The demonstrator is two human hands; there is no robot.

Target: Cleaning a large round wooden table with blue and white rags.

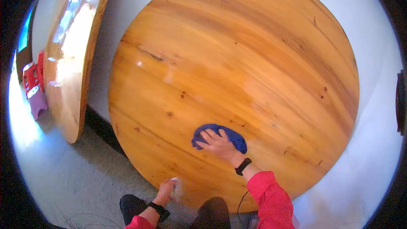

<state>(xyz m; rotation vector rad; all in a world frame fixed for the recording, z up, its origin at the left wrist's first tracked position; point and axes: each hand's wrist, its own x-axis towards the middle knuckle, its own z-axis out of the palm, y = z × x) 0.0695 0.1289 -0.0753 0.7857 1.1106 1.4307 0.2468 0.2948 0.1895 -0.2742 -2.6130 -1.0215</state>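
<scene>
Pale wall (377, 59) and grey floor (80, 178) surround a round wooden top (237, 72) reaching far beyond the hands. The right hand (217, 145), fingers partly spread, presses a blue cloth (236, 138) against it. Nearer the person, the left hand (164, 192) curls round a whitish object (174, 180), too blurred to name. Left of both stands a second top (68, 76).

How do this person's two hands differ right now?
The right hand lies with fingers spread on a blue cloth, while the left hand is curled around something whitish. The right hand is well over the round wooden tabletop; the left hand is by its near edge. Both have a black wristband.
</scene>
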